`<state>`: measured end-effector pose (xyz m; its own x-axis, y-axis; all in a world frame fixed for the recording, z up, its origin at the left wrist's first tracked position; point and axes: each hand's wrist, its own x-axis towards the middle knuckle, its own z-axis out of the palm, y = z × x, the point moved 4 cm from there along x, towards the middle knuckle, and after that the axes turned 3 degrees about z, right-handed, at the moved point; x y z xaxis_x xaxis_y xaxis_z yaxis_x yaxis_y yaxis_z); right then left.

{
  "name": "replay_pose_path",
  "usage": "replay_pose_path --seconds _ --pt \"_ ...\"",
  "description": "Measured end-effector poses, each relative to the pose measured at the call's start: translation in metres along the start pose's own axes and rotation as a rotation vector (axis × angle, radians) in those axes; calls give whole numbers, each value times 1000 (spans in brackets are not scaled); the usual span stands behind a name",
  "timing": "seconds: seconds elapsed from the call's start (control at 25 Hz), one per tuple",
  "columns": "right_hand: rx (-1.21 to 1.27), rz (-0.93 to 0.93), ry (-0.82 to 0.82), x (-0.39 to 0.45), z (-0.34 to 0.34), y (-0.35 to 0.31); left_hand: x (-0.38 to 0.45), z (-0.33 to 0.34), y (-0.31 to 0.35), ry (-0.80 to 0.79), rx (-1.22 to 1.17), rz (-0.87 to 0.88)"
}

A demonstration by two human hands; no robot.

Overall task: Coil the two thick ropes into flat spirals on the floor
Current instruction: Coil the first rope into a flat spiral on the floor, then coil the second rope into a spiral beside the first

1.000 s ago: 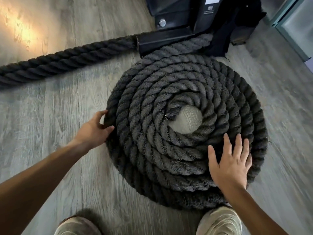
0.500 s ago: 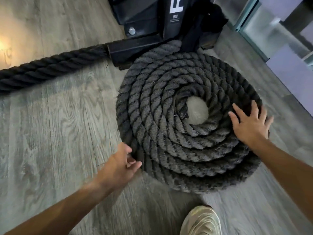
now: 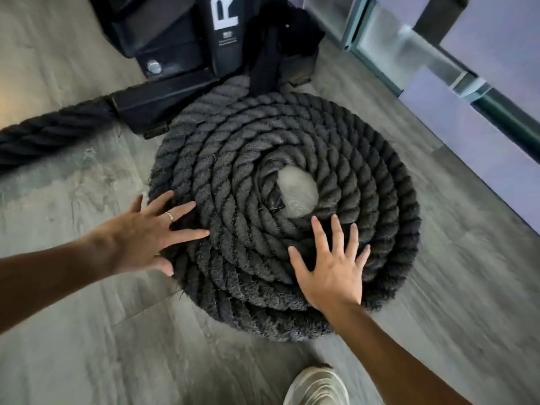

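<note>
Wood floor (image 3: 87, 331): one coiled rope (image 3: 365, 171), two flat hands.

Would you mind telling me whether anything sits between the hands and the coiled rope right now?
Nothing visible does. The left hand and the right hand both lie flat with spread fingers directly on the coiled rope, with no object between.

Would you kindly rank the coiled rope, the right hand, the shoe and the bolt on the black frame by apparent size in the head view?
1. coiled rope
2. right hand and shoe, unsure: similar, and the shoe is cut off by the frame edge
3. bolt
</note>
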<state>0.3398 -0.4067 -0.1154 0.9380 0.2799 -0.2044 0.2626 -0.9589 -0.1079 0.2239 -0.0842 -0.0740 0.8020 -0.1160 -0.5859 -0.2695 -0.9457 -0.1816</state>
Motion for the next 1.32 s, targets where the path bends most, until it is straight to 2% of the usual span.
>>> replay_pose_path --seconds 0.16,0.36,0.44,0.56,0.64,0.72,0.84,0.92,0.96,1.12,1.2,1.32 --pt "-2 -71 -7 38 -13 29 15 0 18 63 -122 10" --pt "-113 -207 -54 114 -44 93 54 -31 84 326 -234 -66" --pt "-134 -147 -59 133 -53 121 76 -50 119 388 -299 -128" --pt "-100 85 -127 147 -63 151 108 -85 172 437 -407 -224" --pt "-50 185 -182 153 -73 152 119 -101 190 430 -447 -258" --pt "-15 228 -154 155 -86 140 116 -103 189 445 -465 -235" --pt "134 111 52 149 -97 83 91 -85 149 532 -502 -9" --pt "229 -29 102 144 -96 25 69 -71 107 560 -463 121" --pt "258 -113 88 140 -93 -13 55 -59 78 547 -428 103" --pt "339 -527 -19 117 -92 -171 -7 4 -56 429 -464 -293" --pt "253 -727 -149 106 -86 -237 -36 39 -122 371 -552 -518" --pt "19 -832 -369 107 -80 -302 -70 80 -203 314 -636 -820"
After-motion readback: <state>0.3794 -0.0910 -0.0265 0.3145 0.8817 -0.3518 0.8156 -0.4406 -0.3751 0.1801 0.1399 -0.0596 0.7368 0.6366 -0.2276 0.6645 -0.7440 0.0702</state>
